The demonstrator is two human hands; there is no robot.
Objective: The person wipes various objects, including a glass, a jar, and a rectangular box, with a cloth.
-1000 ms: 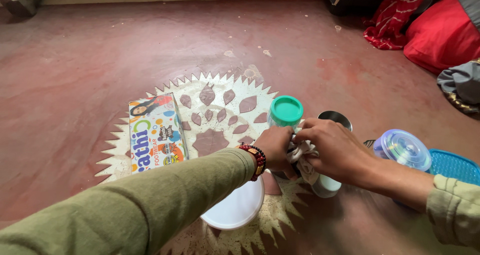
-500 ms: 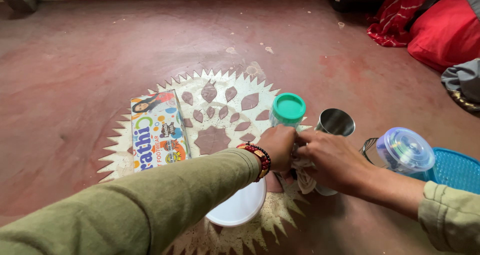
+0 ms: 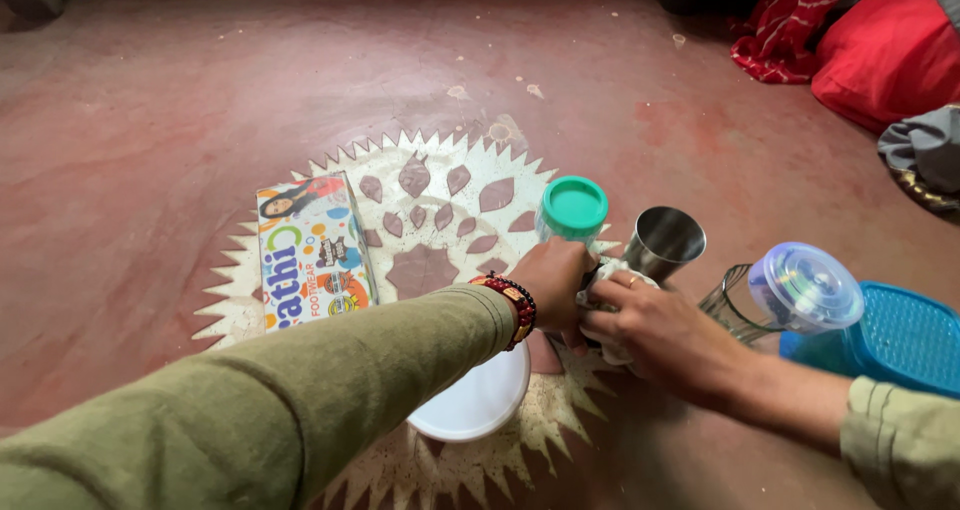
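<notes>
My left hand (image 3: 553, 282), with a beaded bracelet at the wrist and an olive sleeve, meets my right hand (image 3: 655, 332) low over a floor pattern. Both hands are closed on a small crumpled white cloth (image 3: 604, 276) between them; most of it is hidden by the fingers. Just behind the left hand stands a jar with a green lid (image 3: 573, 208). A steel cup (image 3: 666, 242) stands right behind the right hand's fingers.
A white round dish (image 3: 470, 402) lies under my left forearm. A colourful cardboard box (image 3: 311, 252) lies to the left on the white sunburst floor pattern (image 3: 440, 185). At right are a clear jar with a bluish lid (image 3: 806, 288), a blue plastic container (image 3: 902, 336) and red cloth bundles (image 3: 880, 50).
The right hand has slid down off the steel cup, so more of the cup shows. Both hands stay together on the white cloth.
</notes>
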